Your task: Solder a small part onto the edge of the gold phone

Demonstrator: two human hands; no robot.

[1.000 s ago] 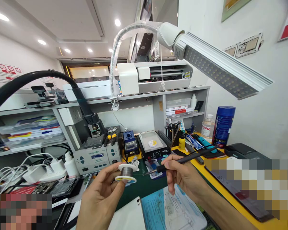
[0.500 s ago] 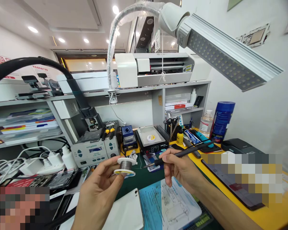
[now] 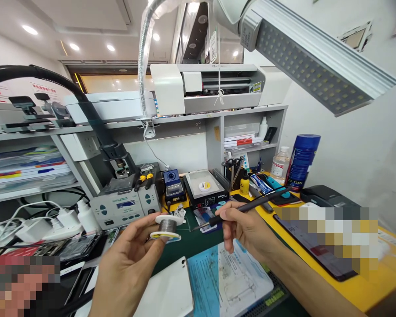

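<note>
Between the thumb and fingers of my left hand is a spool of thin grey wire with white flanges. My right hand grips a black soldering iron like a pen. The iron's thin metal tip points left, a short gap to the right of the spool. Below both hands lie a white flat device and a blue and white printed sheet on the green mat.
A grey rework station and a small blue station stand behind. A black-framed plate is beside them. At right are a phone, a clear bottle and a blue can. An LED lamp hangs above.
The view has shifted slightly, so the surroundings sit a little left and higher. Both hands keep their holds, and the spool and iron tip remain apart.
</note>
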